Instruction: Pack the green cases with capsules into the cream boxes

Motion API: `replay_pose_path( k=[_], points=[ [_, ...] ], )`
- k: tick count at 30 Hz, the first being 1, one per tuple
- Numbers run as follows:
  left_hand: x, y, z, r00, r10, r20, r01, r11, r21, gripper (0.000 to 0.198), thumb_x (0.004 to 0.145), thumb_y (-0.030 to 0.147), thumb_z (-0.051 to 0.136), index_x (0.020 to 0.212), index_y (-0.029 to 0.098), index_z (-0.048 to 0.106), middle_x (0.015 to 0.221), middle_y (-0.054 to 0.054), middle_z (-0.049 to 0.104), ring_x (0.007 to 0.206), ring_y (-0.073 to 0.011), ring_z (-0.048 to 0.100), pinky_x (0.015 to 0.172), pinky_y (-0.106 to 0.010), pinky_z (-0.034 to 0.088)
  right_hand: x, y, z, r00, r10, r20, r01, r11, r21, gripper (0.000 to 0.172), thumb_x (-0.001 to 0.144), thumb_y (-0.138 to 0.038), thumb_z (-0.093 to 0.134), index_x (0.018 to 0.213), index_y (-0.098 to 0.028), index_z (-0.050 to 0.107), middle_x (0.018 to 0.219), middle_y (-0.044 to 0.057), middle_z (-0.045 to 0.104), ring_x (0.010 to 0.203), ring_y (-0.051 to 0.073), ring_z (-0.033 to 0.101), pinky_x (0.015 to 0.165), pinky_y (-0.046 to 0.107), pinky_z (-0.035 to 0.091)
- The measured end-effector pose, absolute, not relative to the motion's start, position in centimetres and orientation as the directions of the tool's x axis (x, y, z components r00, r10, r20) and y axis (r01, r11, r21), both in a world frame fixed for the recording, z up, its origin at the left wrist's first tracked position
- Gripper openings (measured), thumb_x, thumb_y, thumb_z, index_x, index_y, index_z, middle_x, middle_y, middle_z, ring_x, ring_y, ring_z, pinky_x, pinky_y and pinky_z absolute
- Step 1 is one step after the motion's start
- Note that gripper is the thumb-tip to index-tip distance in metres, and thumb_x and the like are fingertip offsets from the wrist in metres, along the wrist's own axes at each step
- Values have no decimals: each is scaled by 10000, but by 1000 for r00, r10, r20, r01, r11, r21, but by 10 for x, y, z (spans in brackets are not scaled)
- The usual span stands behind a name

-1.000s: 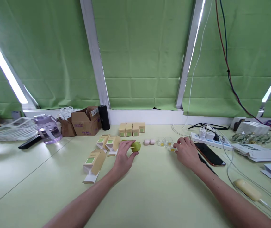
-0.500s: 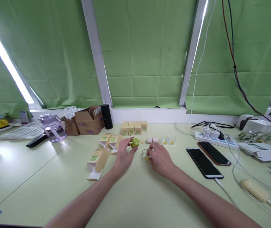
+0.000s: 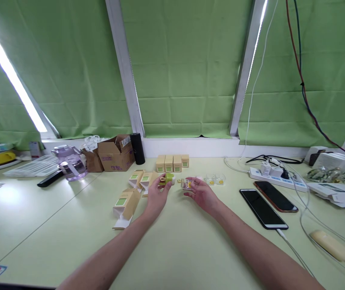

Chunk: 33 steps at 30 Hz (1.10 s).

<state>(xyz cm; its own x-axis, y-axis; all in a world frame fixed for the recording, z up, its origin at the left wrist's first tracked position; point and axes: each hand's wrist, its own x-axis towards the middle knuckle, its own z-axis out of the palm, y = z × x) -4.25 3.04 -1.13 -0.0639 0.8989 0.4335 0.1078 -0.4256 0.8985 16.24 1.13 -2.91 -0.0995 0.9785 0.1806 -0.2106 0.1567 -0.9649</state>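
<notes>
My left hand (image 3: 156, 196) pinches a small round green object (image 3: 168, 178) with a whitish end turned right; its exact kind is unclear. My right hand (image 3: 205, 195) grips a small clear container (image 3: 186, 184) with a yellow mark, fingers at its right side. A gap separates the two held things. A tiny gold-coloured piece (image 3: 178, 181) shows between them. Two more clear containers (image 3: 215, 179) stand beyond my right hand. Left of my left hand lie opened kraft boxes (image 3: 126, 203), and several closed small boxes (image 3: 172, 163) stand in a row behind.
Two phones (image 3: 263, 209) lie to the right, near a white power strip (image 3: 277, 179) and loose cables. At the back left are a purple water jug (image 3: 70, 163), a cardboard box (image 3: 116, 153) and a black cylinder (image 3: 137, 148). A cream-coloured device (image 3: 329, 245) lies at the right.
The green object has turned in my left hand, so its whitish end shows. My right hand has raised the clear container away from me, tipping it toward the green object.
</notes>
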Motion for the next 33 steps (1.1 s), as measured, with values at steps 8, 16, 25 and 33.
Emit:
replay_pose_path(
  k=[8, 16, 25, 33],
  points=[
    [-37, 22, 2, -65, 939, 338, 65, -334, 940, 571, 789, 606, 767, 1125, 148, 709, 1037, -113, 761, 937, -250, 727, 850, -372, 584, 169, 10, -43, -183, 983, -8, -684, -133, -718, 327, 962, -436, 573, 1057, -174, 743, 823, 75, 728, 691, 186, 676, 654, 306, 554],
    [-23, 29, 15, -14, 966, 258, -44, -258, 965, 628, 722, 715, 770, 958, 133, 748, 946, -110, 761, 851, -213, 688, 781, -327, 569, 164, -3, -31, -131, 991, 7, -695, -87, -714, 362, 810, -422, 809, 1090, -219, 702, 911, 41, 733, 739, 210, 722, 625, 330, 599],
    [-8, 35, 1, 6, 964, 265, -116, -263, 958, 624, 704, 720, 777, 925, 138, 738, 946, -92, 744, 868, -201, 656, 739, -297, 548, 156, -13, -24, 60, 992, 112, -440, 127, -889, 584, 550, -339, 968, 1056, -220, 702, 1104, 38, 668, 805, 157, 655, 559, 253, 579],
    [-17, 32, -13, 34, 955, 294, -103, -290, 952, 605, 741, 713, 752, 959, 149, 737, 968, -90, 746, 884, -203, 665, 748, -288, 555, 151, -16, -19, 99, 992, 73, -353, 104, -930, 644, 652, -561, 902, 1128, -230, 620, 1087, 56, 692, 693, 175, 724, 500, 274, 585]
  ],
)
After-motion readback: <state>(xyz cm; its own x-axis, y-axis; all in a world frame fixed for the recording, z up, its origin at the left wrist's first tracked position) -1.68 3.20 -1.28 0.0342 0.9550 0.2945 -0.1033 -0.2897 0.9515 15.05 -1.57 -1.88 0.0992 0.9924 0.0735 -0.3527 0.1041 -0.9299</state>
